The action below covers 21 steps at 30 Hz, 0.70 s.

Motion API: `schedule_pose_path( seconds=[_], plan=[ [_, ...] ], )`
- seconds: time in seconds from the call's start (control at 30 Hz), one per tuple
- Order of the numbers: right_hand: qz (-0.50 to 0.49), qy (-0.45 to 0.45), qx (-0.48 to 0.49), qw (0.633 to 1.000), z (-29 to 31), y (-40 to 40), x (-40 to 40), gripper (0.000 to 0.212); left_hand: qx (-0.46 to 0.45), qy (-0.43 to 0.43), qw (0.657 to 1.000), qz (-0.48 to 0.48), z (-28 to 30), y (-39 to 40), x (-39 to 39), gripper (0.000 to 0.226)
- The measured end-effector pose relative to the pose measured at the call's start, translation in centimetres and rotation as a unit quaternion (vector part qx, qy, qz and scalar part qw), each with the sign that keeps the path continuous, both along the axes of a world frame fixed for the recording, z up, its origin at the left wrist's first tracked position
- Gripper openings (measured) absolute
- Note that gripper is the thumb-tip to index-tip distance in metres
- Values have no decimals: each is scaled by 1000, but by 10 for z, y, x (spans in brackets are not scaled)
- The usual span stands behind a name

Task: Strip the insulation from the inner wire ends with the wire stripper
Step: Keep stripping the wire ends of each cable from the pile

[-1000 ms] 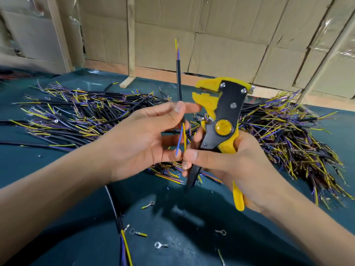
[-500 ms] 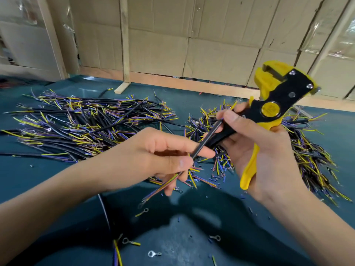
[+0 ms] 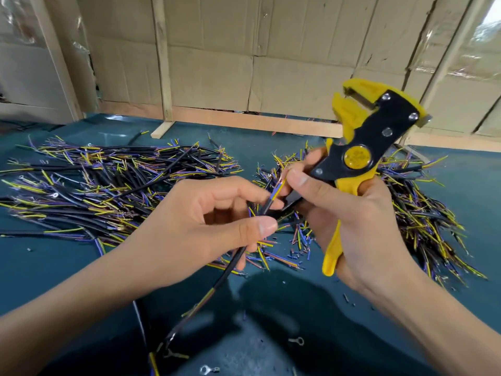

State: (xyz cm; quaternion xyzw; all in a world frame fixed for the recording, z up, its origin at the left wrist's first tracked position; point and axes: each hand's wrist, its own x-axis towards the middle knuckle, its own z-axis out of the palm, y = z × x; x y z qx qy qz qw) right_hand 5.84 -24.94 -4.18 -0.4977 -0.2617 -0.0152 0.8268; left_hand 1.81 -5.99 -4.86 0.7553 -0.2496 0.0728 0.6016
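Head view: left hand [image 3: 189,226] grips a black-sheathed cable with blue and yellow inner wires [image 3: 267,206], fingers curled round the sheath, thumb tip beside it on the near side. Cable runs diagonally from low centre, under the palm, up toward the right hand [image 3: 349,221]. Its upper yellow and blue wire ends stick out past the left fingertips and sit against the right thumb; looks like the right thumb and forefinger pinch them, but the contact is partly hidden, can't be sure. Lower end of the cable trails blurred over the dark teal table mat [image 3: 67,267].

Right hand also wraps the handles of the yellow-and-black wire stripper [image 3: 360,153], head tilted up and to the right, jaws apart, nothing in them. Wire ends are below the head, by the handle root, not at the jaws.

Versus half a second ago: stripper sits at much the same tilt, held a bit lower and closer in. Cable was pinched nearer its middle then; now the left hand is nearer the upper end. Hands are closer together.

Piles of cut black cables with yellow and purple wire ends [image 3: 108,183] lie behind both hands. Small metal ring terminals [image 3: 296,341] lie scattered near the front edge.
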Motion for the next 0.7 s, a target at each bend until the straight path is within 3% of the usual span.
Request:
schedule_pose_path(
  seconds=[0.3, 0.53, 0.7],
  plan=[
    [13, 31, -14, 999, 6, -1, 8, 22, -45, -49, 998, 8, -2, -3, 3, 21],
    [52, 62, -39, 996, 4, 0, 10, 25, -166, 28, 985, -40, -5, -3, 8, 30],
    [90, 87, -49, 991, -5, 7, 8, 23, -205, 70, 975, -52, -1, 0, 8, 20]
  ],
)
